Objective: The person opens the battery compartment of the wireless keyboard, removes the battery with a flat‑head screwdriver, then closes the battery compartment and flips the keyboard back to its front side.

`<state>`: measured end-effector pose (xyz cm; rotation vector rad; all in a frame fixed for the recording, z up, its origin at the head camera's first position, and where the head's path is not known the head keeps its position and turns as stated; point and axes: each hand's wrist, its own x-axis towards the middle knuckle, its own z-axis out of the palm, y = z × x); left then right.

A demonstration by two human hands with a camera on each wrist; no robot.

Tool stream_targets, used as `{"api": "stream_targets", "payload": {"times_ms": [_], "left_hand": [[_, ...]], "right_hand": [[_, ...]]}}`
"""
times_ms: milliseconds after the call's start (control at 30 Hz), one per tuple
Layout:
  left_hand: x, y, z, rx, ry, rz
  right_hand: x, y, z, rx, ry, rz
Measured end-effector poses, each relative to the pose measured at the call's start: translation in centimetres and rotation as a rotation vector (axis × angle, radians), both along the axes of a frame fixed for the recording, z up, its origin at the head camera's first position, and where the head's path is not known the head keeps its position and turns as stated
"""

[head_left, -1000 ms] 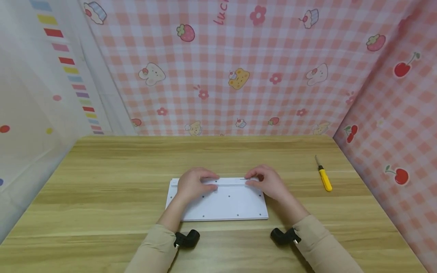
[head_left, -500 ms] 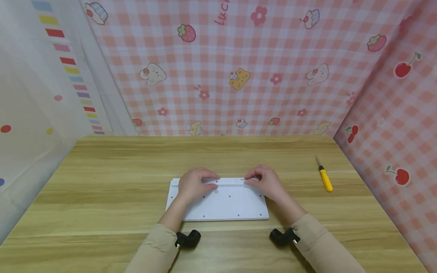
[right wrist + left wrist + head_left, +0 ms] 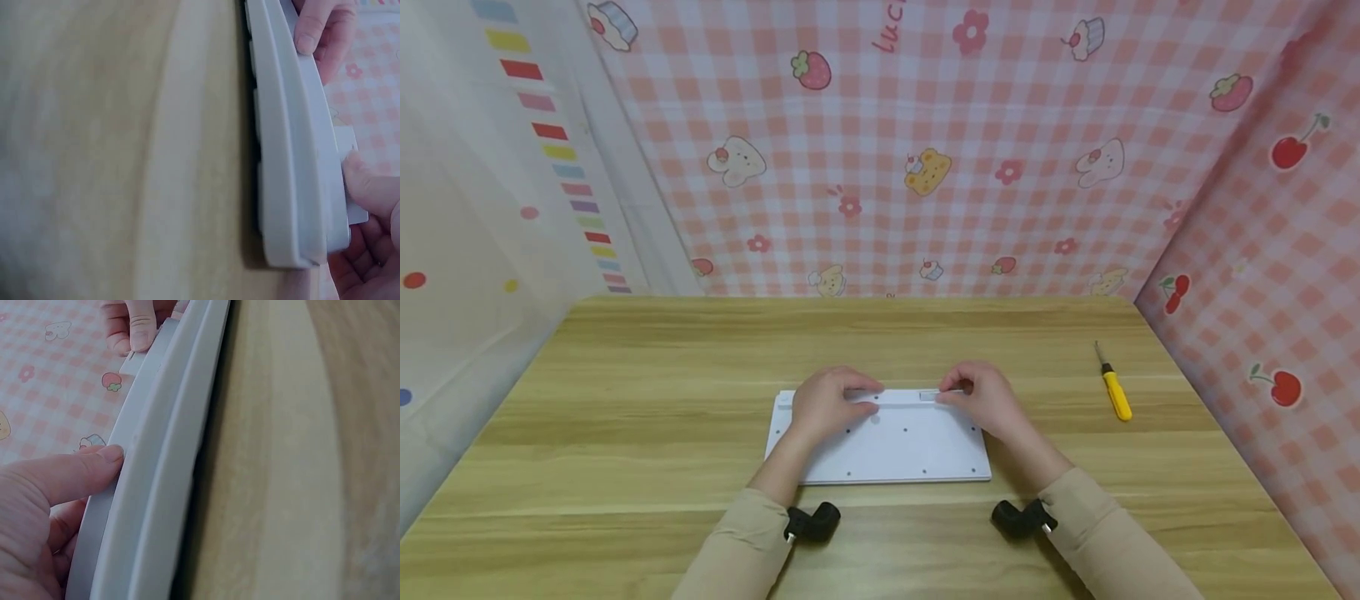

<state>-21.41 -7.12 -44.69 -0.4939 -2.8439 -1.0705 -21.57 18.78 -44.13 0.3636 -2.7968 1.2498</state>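
A white keyboard [image 3: 895, 454] lies face down on the table, small screws dotting its underside and a raised ridge along its far edge. My left hand [image 3: 827, 404] grips that ridge left of the middle, thumb on the near side and fingers behind. At the ridge's right part, my right hand [image 3: 981, 400] pinches a small flat white cover [image 3: 345, 140], which stands up from the ridge in the right wrist view. Beside those fingers a rectangular battery recess [image 3: 928, 397] shows in the ridge; its inside is too small to make out.
A yellow-handled screwdriver [image 3: 1116, 396] lies to the right on the wooden table [image 3: 625, 417]. Pink checked cloth [image 3: 865, 167] hangs behind the table and along its right side. A pale curtain [image 3: 467, 208] hangs at the left.
The cover has come up from the ridge in my right hand, and the rectangular recess now shows. My left hand keeps its place on the keyboard.
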Motion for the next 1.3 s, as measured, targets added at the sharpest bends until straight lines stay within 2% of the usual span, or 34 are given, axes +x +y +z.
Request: {"api": "stream_targets", "payload": {"times_ms": [300,533,700,833,1033,1167,1300], "left_hand": [[-0.1,-0.2,-0.1,0.005,0.005,-0.009],[-0.1,-0.2,-0.1,0.004,0.016,-0.013],[-0.1,-0.2,-0.1,-0.001,0.019,-0.012],[0.0,-0.2,-0.1,0.000,0.019,-0.011],[0.1,-0.1,-0.1,-0.004,0.024,-0.012],[0.1,-0.1,-0.2,-0.002,0.022,-0.012],[0.0,-0.2,-0.2,0.000,0.018,-0.012]], "right_hand": [[0.1,1.2,0.2,-0.052,-0.013,0.091],[-0.6,3.1,1.0,-0.106,-0.040,0.028],[-1.7,5.1,1.1,-0.146,-0.032,0.038],[-2.7,6.2,0.9,-0.121,-0.065,0.007],[-3.7,6.7,0.6,-0.022,-0.130,-0.024],[-4.2,6.6,0.3,0.008,-0.151,0.003],[-4.7,6.6,0.0,0.013,-0.136,0.058]]}}
